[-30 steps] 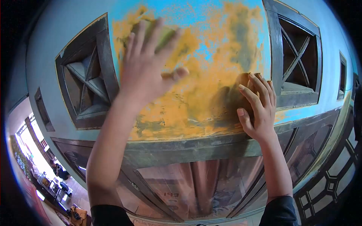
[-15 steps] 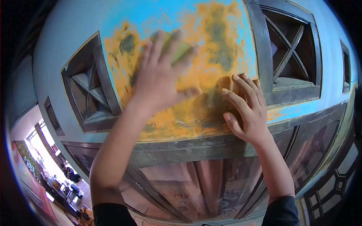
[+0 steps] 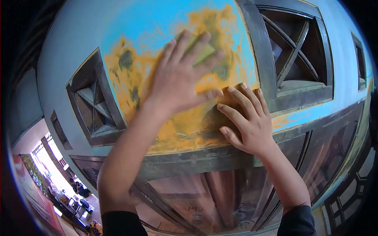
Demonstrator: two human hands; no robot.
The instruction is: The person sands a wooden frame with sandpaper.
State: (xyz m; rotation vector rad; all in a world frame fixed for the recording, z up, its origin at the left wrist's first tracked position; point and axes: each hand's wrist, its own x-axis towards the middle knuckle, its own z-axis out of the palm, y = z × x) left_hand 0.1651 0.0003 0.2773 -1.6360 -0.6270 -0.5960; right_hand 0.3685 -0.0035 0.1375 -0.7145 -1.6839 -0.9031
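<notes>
My left hand lies flat, fingers spread, over a yellow-green piece of sandpaper, pressing it to the wall. Most of that sheet is hidden by the palm and fingers, which are slightly blurred. Under it the wall patch is mottled orange and dark grey, with bright blue paint above. To the lower right, my right hand rests its spread fingertips on the same patch. Nothing shows in its fingers. The left thumb tip is close to the right index finger.
Dark wooden vent frames with crossed bars stand on both sides, a smaller one on the left and a larger one on the right. A wooden rail runs below the patch, above glass panes. A bright doorway lies far left.
My left hand has slid right across the wall with the sandpaper. My right hand stays on the patch, and the view has shifted slightly.
</notes>
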